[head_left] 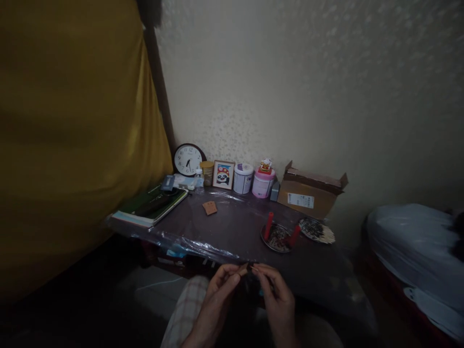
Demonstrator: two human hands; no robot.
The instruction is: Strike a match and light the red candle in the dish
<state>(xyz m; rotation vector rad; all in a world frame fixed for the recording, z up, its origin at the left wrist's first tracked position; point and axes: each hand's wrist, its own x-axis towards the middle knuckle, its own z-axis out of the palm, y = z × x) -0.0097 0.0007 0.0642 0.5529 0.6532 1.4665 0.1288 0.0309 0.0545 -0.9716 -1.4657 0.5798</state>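
Both hands meet low in the centre, just in front of the table's near edge. My left hand (222,289) pinches a small flat tan piece (242,272) between thumb and fingers. Close beside it, the fingertips of my right hand (274,290) are pressed together around something small and thin that is too dark to make out. A small dark bit shows between the two sets of fingertips. Beyond the hands, a round dish (276,247) holds two red candle-like sticks, one upright (268,225) and one leaning (294,235). Farther left lies a brown cardboard-like piece (209,208).
The table (224,227) has a clear plastic cover. A plate of dark and pale thin sticks (316,230) is at right. An open cardboard box (308,191), tins, a framed panda picture (223,175) and a clock (188,160) line the wall. Books (150,205) lie left.
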